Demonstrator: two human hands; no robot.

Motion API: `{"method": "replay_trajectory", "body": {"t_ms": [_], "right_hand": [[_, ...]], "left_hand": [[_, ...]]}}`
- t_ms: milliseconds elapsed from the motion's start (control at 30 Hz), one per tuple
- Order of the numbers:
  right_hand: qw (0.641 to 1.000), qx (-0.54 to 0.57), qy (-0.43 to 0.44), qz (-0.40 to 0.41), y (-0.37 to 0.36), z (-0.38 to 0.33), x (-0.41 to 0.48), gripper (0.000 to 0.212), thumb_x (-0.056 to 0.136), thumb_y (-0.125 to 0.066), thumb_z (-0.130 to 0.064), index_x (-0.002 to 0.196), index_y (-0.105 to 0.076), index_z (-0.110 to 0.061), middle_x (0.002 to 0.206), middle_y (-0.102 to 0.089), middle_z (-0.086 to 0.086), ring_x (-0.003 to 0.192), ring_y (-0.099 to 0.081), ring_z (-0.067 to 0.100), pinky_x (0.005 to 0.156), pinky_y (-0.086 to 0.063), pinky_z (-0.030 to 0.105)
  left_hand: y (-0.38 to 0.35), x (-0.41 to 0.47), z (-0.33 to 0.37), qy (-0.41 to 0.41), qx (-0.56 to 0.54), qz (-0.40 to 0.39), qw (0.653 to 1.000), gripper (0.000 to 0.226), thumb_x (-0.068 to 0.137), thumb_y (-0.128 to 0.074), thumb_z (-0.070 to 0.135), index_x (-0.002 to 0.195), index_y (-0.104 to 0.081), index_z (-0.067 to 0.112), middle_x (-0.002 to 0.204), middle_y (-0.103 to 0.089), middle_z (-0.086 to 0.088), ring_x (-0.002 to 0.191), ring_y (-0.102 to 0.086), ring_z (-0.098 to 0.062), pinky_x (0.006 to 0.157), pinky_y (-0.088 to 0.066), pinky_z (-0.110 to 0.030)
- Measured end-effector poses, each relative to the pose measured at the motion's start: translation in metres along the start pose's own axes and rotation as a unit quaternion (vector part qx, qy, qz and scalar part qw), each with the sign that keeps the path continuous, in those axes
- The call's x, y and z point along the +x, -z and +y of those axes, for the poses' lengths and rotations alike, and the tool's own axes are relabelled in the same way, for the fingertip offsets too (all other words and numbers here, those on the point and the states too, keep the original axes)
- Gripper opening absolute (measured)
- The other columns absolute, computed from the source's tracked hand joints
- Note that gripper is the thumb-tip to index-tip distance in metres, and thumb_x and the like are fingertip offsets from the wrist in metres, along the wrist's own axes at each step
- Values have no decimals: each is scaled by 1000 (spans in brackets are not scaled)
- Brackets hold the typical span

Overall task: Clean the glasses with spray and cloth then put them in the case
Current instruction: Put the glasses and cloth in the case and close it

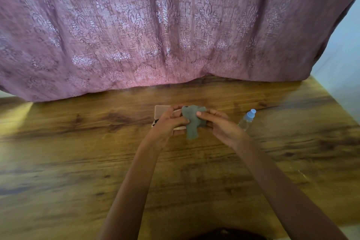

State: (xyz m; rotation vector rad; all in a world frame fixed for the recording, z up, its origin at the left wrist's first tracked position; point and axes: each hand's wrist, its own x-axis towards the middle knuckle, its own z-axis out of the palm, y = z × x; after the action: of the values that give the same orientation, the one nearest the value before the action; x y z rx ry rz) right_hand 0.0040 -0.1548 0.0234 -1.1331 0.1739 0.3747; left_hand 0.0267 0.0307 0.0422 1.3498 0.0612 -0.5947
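Glasses (178, 128) gripped by left hand (169, 123); right hand (220, 125) pinches grey cloth (191, 123).

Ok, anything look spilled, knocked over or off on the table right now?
Nothing plainly stands out. The left hand and right hand grip the grey cloth over the wooden table; no spill shows. The clear blue-capped spray bottle looks slanted at the right; lying or standing, I cannot tell.

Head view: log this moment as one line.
step: wipe | left hand: holds glasses | right hand: pinches grey cloth over glasses | case: on table behind left hand | spray bottle: on table, right of hands
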Motion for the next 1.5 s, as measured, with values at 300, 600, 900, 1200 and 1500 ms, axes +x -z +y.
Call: {"method": "replay_trajectory", "body": {"t_ms": [300, 600, 900, 1200, 1500], "right_hand": [[1000, 7, 7, 25, 0, -5, 1, 44, 77, -75, -16, 119, -65, -4, 116, -68, 15, 99, -68, 26, 74, -59, 31], [998, -14, 35, 54, 1, -7, -1, 37, 72, -78, -15, 108, -72, -12, 110, -72, 13, 93, -70, 23, 73, -60, 30], [969, -103, 222, 24, -8, -20, -5, 45, 83, -59, 14, 76, -79, -26, 92, -72, -15, 87, -68, 3, 70, -54, 17], [961, -107, 252, 26, -12, -17, 1, 48, 83, -57, 14, 64, -74, -27, 95, -70, -15, 96, -65, 6, 71, -55, 22], [963, -89, 248, 53, -19, -15, -1, 58, 84, -48, 21, 58, -71, -26, 92, -69, -15, 92, -64, 4, 72, -55, 23]], "left_hand": [[-1, 4, -12, 31, -128, 11, 991, 38, 86, -68, 23, 116, -61, 1, 105, -72, -13, 91, -71, -20, 67, -57, -22], [-8, 10, -15, -14, -95, -19, 995, 27, 88, -64, 8, 114, -64, 9, 106, -71, -10, 92, -70, -19, 69, -58, -25], [-8, 6, -2, -231, 52, -6, 972, 16, 94, -51, -3, 104, -62, 3, 97, -69, -3, 88, -68, -16, 73, -57, -27], [-12, 9, 5, -311, 105, 13, 945, 26, 89, -43, -20, 107, -60, -13, 111, -54, -17, 95, -57, -29, 76, -54, -28], [-12, 7, 3, -307, 101, 30, 946, 34, 86, -44, -23, 94, -67, 1, 100, -55, -9, 87, -55, -19, 68, -50, -20]]}}
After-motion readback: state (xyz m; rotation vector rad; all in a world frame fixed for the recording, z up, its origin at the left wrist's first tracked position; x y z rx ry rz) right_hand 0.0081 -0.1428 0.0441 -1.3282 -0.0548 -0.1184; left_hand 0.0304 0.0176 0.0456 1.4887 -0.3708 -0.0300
